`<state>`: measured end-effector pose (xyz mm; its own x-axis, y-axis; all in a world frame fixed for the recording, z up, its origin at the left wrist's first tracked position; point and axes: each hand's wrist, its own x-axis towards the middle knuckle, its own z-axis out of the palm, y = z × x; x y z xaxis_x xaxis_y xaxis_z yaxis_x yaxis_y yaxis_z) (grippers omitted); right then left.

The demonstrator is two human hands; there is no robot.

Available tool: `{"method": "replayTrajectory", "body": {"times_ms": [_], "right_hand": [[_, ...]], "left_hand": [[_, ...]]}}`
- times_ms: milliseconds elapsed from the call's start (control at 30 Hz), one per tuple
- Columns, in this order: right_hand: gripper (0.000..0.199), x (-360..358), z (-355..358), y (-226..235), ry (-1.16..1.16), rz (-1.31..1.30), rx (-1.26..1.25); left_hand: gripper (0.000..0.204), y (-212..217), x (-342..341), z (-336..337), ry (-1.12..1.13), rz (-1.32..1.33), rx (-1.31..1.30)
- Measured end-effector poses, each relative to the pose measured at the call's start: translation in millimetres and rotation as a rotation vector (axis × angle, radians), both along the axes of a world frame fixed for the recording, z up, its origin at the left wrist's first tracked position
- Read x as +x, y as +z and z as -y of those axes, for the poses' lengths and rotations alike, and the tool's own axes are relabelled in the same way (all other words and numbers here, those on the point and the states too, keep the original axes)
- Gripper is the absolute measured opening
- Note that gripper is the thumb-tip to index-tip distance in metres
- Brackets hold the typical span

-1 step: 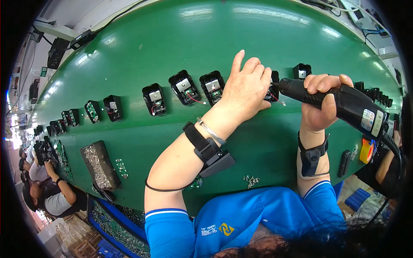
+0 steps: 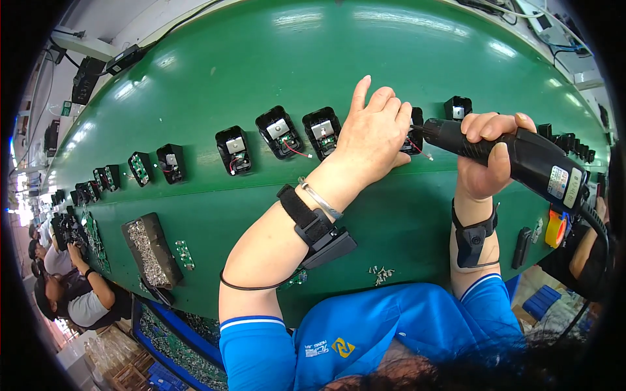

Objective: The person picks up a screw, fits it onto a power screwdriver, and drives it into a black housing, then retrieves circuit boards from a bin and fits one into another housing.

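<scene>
My right hand (image 2: 486, 153) is wrapped round a black corded electric screwdriver (image 2: 528, 163), held nearly level with its tip pointing left. That tip meets a black plastic housing (image 2: 416, 138) with a red wire coming out of its near side. My left hand (image 2: 375, 133) grips this housing from the left, thumb at the near edge and index finger raised; it covers most of the part. Just left of it lies another open housing (image 2: 319, 132) with a metal plate and green board inside. Further left sit two similar ones, one housing (image 2: 279, 133) trailing a red wire.
More housings run along the green table (image 2: 274, 72) to both sides. A dark box of screws (image 2: 149, 251) stands at left beside a green circuit board (image 2: 184, 255). Loose screws (image 2: 380, 275) lie near my body. An orange tape roll (image 2: 556, 228) is at right. Another person (image 2: 85, 287) works at far left.
</scene>
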<state>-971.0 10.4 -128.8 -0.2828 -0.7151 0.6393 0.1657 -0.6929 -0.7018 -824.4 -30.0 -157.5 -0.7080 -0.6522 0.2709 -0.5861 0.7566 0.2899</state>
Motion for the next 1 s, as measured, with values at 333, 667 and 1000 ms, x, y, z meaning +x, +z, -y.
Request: {"method": "replayTrajectory", "body": {"times_ms": [333, 667, 1000], "right_hand": [[0.036, 8, 1, -10, -0.010, -0.020, 0.020], [0.028, 17, 5, -19, 0.099, -0.074, 0.006], [0.033, -1, -2, 21, -0.067, 0.039, 0.096]], "left_hand": [[0.060, -7, 5, 1, -0.005, 0.009, -0.009], [0.055, -17, 10, 3, 0.002, -0.024, 0.029], [0.053, -11, 8, 2, 0.064, -0.051, -0.122]]}}
